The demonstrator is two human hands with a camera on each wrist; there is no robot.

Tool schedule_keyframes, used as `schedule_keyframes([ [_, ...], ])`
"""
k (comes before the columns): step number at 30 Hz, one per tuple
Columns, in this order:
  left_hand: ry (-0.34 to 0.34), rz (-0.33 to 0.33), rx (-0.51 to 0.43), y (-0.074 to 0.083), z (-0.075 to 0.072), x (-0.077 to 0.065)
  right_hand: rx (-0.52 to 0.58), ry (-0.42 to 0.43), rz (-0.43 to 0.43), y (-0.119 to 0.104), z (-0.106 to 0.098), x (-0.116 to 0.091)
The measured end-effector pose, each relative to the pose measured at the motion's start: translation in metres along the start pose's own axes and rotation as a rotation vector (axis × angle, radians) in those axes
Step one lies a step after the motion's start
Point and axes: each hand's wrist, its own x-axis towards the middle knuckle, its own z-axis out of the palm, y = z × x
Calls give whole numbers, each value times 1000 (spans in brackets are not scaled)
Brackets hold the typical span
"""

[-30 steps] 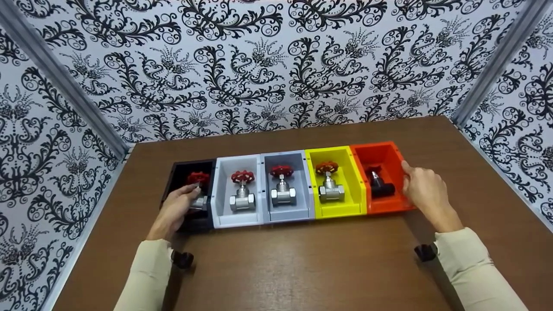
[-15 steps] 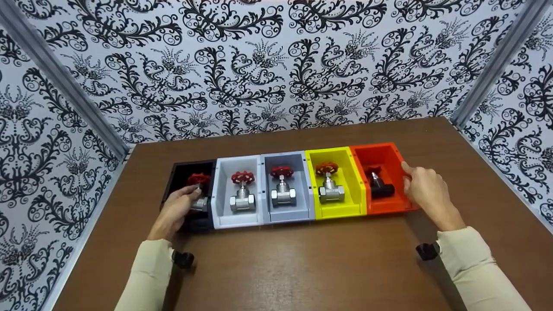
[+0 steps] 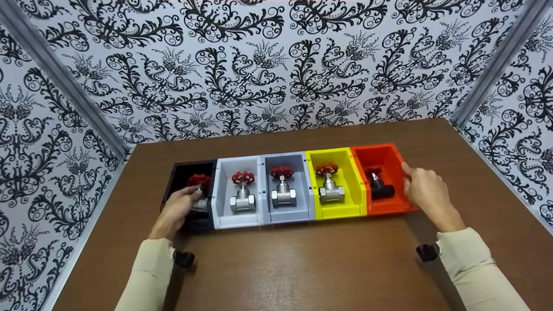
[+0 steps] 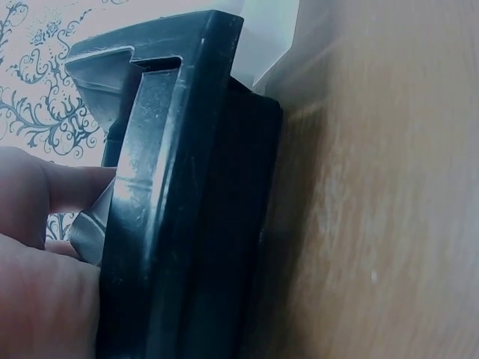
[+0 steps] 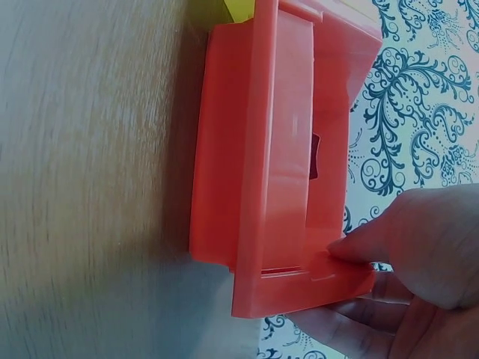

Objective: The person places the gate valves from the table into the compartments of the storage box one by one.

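Observation:
Five-colour storage bins stand side by side in a row in the head view. My left hand [image 3: 176, 209] is at the black bin [image 3: 183, 169] on the left end, fingers on a metal gate valve [image 3: 199, 204] with a red handwheel. The left wrist view shows its fingers behind the bin's front wall, around a grey faceted end of the valve. At the row's right end, my right hand [image 3: 425, 190] pinches the side rim of the red-orange bin [image 5: 299, 288], thumb inside and fingers underneath. In that bin lies a dark valve [image 3: 380, 189].
Between the end bins sit a white bin [image 3: 237, 222], a grey bin [image 3: 291, 215] and a yellow bin [image 3: 343, 211]. Each holds a metal gate valve, such as the one in the white bin [image 3: 243, 201]. Patterned walls [image 3: 276, 65] surround the brown table [image 3: 281, 268].

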Motion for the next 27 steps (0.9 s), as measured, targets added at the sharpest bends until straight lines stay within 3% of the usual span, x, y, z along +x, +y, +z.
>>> schedule_keyframes([
  [7,-10,-3,28,0,1,0,14,3,0,0,0,-1],
  [17,27,27,105,1,2,-2,-4,9,-18,0,1,-1],
  [27,124,54,178,3,5,-5,13,7,-4,0,1,-1],
])
